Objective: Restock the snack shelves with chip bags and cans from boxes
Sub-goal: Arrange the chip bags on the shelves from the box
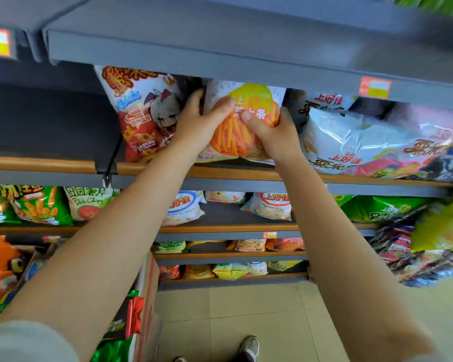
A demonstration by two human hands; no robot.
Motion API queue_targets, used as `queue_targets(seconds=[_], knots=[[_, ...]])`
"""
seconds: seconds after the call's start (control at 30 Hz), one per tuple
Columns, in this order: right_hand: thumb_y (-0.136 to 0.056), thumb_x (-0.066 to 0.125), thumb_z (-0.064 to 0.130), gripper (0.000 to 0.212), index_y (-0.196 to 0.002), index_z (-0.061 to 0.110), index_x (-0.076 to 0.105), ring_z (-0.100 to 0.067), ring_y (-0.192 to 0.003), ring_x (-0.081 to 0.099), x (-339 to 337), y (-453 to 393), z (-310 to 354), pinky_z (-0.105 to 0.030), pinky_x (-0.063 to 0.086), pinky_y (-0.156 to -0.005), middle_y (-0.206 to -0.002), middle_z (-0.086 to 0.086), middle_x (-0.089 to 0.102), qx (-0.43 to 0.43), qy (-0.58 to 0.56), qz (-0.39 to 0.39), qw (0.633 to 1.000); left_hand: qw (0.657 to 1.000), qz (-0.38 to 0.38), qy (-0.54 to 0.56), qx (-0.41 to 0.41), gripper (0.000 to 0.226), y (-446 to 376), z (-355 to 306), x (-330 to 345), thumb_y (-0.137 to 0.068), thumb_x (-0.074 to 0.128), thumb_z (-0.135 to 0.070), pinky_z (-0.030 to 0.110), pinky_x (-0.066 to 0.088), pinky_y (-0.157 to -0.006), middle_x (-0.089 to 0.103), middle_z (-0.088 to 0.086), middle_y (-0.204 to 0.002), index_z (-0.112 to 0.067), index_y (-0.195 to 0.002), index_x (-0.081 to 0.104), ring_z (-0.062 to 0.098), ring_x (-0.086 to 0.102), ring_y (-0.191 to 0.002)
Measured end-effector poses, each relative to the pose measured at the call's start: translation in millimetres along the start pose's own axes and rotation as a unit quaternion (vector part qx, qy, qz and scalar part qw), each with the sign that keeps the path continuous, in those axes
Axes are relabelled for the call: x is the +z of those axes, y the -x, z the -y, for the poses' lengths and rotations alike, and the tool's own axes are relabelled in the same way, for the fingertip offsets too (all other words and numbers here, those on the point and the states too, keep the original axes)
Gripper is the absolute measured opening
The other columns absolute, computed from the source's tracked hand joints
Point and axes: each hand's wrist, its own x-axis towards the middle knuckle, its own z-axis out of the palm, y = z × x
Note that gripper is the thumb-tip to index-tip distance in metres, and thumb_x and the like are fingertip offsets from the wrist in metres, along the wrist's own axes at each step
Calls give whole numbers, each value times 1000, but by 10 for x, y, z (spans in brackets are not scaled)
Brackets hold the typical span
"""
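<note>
Step in hand: seating one chip bag (242, 124) on the upper shelf (63, 165); it stands upright near the front edge, in the gap between a red cartoon bag (139, 113) and a pale bag (351, 137). The left hand (196, 121) grips its left side, fingers behind, thumb across the front; the right hand (272, 134) clasps the right side likewise. Next move, as judged: push the bag back until flush, then release; neighbouring bags may topple. The bag is white with an orange stick-snack picture, puffed and glossy; a stock box (144, 304) waits below left.
</note>
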Motion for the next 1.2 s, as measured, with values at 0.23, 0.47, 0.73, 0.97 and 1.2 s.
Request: queue_targets(seconds=[0.23,0.47,0.73,0.97,1.2], knots=[[-70,81,55,80,-137,23,51,-9,-114,63,51,-318,-362,-39,50,-104,-125,8,66,12,49,17,999,995,52,-84,-31,86,-307,226,181,-81,77,-49,18,37,-92,50,-15,-136,-24,-151,35,5,49,-123],[-84,73,50,74,-146,25,42,-8,-122,57,44,-374,-479,-32,46,-107,-134,9,60,-5,67,2,998,997,61,-24,-35,114,-555,329,298,-65,84,-56,25,39,-103,44,-11,-150,-28,-156,21,6,45,-131],[-91,56,59,79,-156,24,26,-23,-139,44,91,-589,-593,-37,37,-114,-152,-1,46,7,137,-15,990,998,23,-38,-35,76,-829,366,361,-79,73,-60,26,40,-103,55,-15,-135,-29,-144,47,4,50,-123],[-96,60,41,74,-153,8,27,-31,-139,41,234,-495,-565,-38,36,-112,-153,-16,41,15,149,-93,984,994,-9,-102,-44,64,-677,388,386,-92,63,-53,23,37,-97,55,-2,-142,-23,-145,46,15,51,-129],[-89,61,8,46,-133,9,46,-16,-116,52,367,407,-234,-24,45,-93,-124,-6,53,-97,37,-108,989,988,-60,-138,-43,46,-91,211,87,-94,65,-30,31,51,-95,63,0,-127,-20,-138,54,15,62,-108]])
